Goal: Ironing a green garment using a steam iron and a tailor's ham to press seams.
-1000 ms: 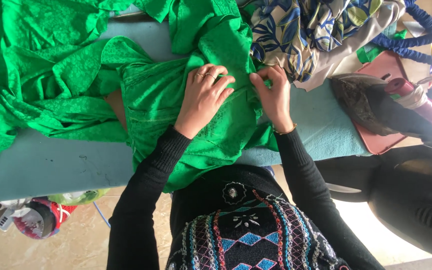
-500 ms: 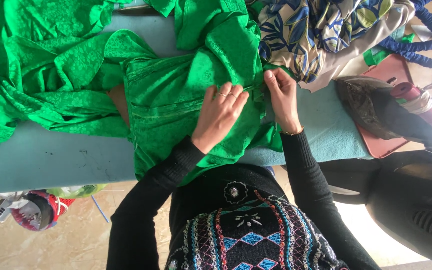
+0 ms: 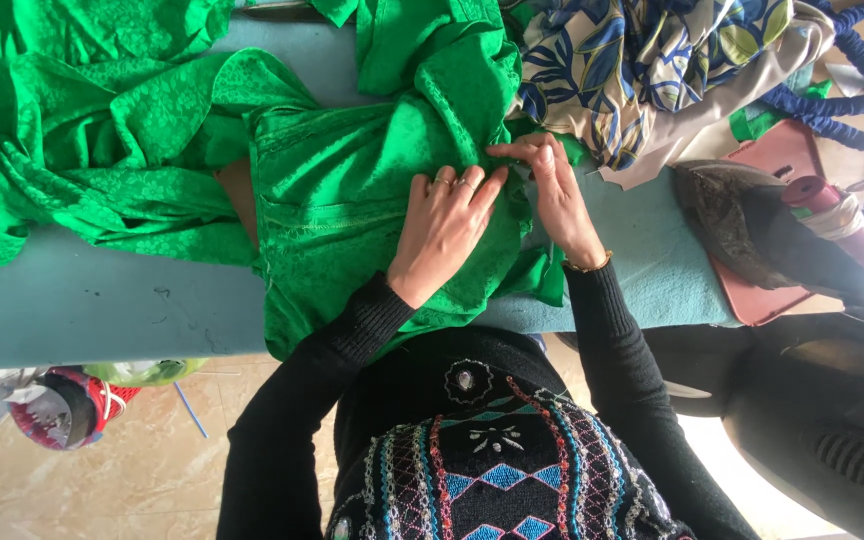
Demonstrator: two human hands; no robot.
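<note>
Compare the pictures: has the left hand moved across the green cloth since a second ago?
Yes. The left hand has slid rightward over the green cloth, away from the cloth's left seam and toward the iron, meeting the right hand.

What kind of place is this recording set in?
Probably a tailoring or garment pressing room: green fabric spread on a padded ironing board, an iron resting at its end, and printed cloth piled nearby.

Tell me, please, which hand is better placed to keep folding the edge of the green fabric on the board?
The right hand, probably: its fingertips already pinch the edge of the green fabric beside the patterned cloth. The left hand lies flat on the fabric, better suited to holding it down.
</note>
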